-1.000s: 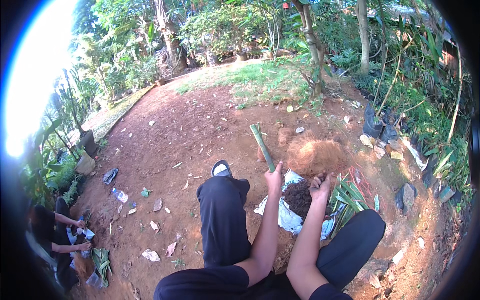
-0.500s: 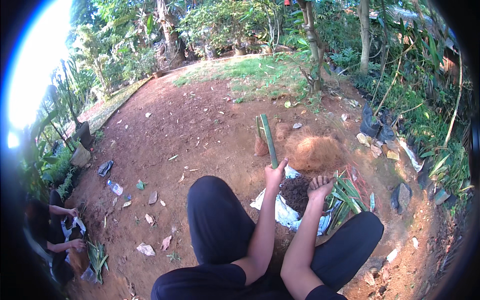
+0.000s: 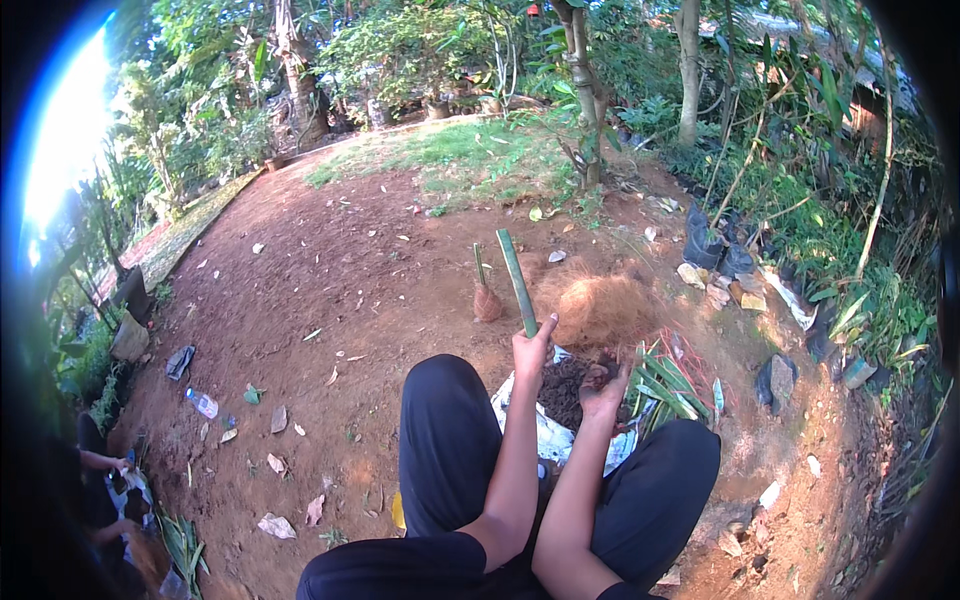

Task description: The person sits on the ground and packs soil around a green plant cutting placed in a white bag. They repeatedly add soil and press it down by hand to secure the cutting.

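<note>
Green stalk [image 3: 517, 282] stands tilted above the dark soil [image 3: 566, 385], gripped near its lower end by the left hand [image 3: 530, 350], fingers closed around it. Right hand [image 3: 603, 390] is cupped just beside, seemingly holding a clump of soil, though that is hard to make out. Soil lies on a white sack [image 3: 552, 440] between the person's knees, near a brown fibre mound [image 3: 600, 310].

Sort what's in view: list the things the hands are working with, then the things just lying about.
In use:
- left hand gripping the green stalk cutting
- right hand cupping dark soil
- white plastic sheet under that soil
- brown coconut-fibre heap

Lying about:
- clear plastic bottle
- black nursery bags
- scattered dry leaves
</note>
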`<control>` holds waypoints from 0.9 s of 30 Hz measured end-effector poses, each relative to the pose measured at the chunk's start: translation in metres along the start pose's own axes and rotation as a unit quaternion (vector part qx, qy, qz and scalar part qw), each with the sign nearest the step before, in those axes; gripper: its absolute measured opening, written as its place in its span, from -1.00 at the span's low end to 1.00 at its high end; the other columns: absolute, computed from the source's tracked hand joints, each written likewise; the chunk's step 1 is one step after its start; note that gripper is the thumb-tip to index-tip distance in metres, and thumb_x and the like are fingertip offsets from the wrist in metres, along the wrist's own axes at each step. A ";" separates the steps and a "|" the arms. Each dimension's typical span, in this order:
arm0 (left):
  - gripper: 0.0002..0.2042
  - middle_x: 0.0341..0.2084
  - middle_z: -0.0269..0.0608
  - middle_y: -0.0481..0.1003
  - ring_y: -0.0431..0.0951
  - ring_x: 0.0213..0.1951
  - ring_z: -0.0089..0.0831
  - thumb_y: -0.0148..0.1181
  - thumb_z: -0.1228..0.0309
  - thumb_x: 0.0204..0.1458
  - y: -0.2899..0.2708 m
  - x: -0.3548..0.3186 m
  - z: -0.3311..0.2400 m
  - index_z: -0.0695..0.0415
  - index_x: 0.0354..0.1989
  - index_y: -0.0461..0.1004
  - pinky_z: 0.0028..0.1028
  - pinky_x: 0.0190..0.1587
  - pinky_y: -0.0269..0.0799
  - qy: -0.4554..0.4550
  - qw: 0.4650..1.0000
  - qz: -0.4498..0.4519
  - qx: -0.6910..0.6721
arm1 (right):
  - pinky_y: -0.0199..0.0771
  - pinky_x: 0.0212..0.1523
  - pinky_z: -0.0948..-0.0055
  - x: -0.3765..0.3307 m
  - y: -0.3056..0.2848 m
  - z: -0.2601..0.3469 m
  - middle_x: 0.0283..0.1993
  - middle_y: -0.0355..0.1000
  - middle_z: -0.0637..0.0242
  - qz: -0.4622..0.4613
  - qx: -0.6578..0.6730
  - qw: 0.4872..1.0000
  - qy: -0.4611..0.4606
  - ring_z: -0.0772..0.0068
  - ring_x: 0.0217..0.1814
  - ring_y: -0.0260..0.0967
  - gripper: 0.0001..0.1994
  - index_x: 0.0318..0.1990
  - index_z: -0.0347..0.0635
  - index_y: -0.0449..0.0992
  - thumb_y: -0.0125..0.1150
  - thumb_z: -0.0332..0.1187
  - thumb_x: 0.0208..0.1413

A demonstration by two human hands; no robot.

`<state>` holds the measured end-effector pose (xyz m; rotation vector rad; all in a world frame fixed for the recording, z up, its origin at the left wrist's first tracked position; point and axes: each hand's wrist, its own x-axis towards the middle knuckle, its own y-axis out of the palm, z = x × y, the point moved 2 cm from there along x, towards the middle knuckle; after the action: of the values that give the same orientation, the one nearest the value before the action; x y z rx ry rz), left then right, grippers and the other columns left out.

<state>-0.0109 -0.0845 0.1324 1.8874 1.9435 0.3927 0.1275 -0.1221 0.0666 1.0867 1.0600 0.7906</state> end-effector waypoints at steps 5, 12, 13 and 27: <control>-0.63 -0.82 -0.49 0.21 0.15 -0.82 -0.68 0.34 0.22 -0.01 -0.011 0.016 0.010 0.03 -0.66 0.27 -0.58 -0.77 -0.03 -0.033 0.999 -0.026 0.026 | -0.06 -0.77 0.77 0.003 -0.013 -0.009 -0.38 0.44 0.55 0.021 -0.037 0.999 0.022 0.75 -0.70 0.00 -0.79 -0.28 0.03 0.43 0.05 -0.08 0.23; -0.64 -0.82 -0.48 0.22 0.15 -0.82 -0.67 0.34 0.22 -0.01 -0.033 0.030 0.021 0.05 -0.66 0.29 -0.57 -0.76 -0.02 -0.017 0.999 -0.048 0.014 | -0.16 -0.86 0.59 0.003 -0.015 -0.003 -0.76 0.00 0.53 -0.029 -0.038 0.998 0.044 0.61 -0.83 -0.15 -0.48 -0.65 0.08 0.21 -0.06 0.23 0.15; -0.65 -0.82 -0.48 0.22 0.15 -0.82 -0.67 0.34 0.22 -0.01 -0.035 0.030 0.022 0.05 -0.66 0.30 -0.57 -0.76 -0.03 -0.019 0.999 -0.048 0.004 | -0.18 -0.86 0.59 0.002 -0.013 -0.005 -0.77 -0.02 0.52 -0.006 -0.071 0.997 0.041 0.60 -0.83 -0.16 -0.47 -0.66 0.08 0.18 -0.07 0.23 0.16; -0.64 -0.80 -0.48 0.23 0.18 -0.81 -0.69 0.31 0.20 0.00 -0.045 0.036 -0.001 0.08 -0.65 0.30 -0.58 -0.77 -0.02 -0.033 0.996 -0.075 0.025 | -0.09 -0.75 0.53 0.011 -0.002 -0.018 -0.72 0.07 0.47 -0.044 -0.200 0.979 0.016 0.53 -0.75 -0.05 -0.52 -0.58 0.04 0.23 -0.19 0.14 0.25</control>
<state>-0.0514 -0.0504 0.1091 1.7474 2.0518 0.2359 0.1141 -0.1069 0.0596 0.6825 0.9196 0.9054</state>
